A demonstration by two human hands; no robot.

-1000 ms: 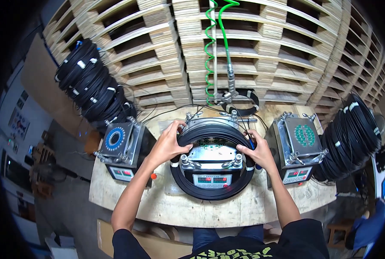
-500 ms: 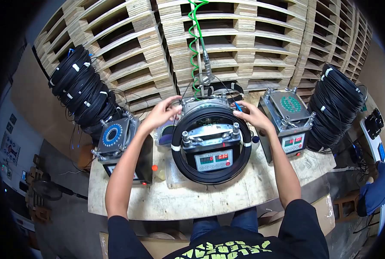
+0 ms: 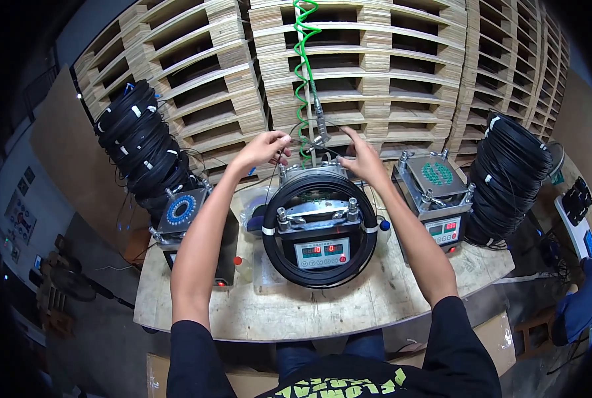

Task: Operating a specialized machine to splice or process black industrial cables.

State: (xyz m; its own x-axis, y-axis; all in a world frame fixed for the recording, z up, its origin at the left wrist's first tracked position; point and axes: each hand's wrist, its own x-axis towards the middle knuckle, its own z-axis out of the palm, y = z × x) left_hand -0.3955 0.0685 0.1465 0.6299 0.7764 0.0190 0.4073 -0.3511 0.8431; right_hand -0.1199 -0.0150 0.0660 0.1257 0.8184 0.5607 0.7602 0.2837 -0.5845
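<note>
A coil of black cable (image 3: 271, 255), bound with white ties, leans around the front of the middle bench machine (image 3: 322, 253). Thin black cable (image 3: 304, 123) from it loops up behind the machine between my hands. My left hand (image 3: 267, 148) is closed in a pinch on this cable at the machine's far left, with a small blue tip (image 3: 251, 171) close by. My right hand (image 3: 363, 159) is at the far right of the machine, thumb and fingers curled at the cable; its inner fingers are partly hidden. The coil covers part of the machine's top.
Similar machines stand at left (image 3: 182, 209) and right (image 3: 436, 174). Tall stacks of black cable coils rise at left (image 3: 137, 136) and right (image 3: 511, 166). A green spiral air hose (image 3: 302, 50) hangs before wooden pallets (image 3: 369, 60). A red-capped bottle (image 3: 241, 266) stands on the table (image 3: 296, 318).
Both hands have moved up and inward behind the machine, drawing closer together with the cable. The blue tip no longer shows at my right hand. The middle machine's display has changed.
</note>
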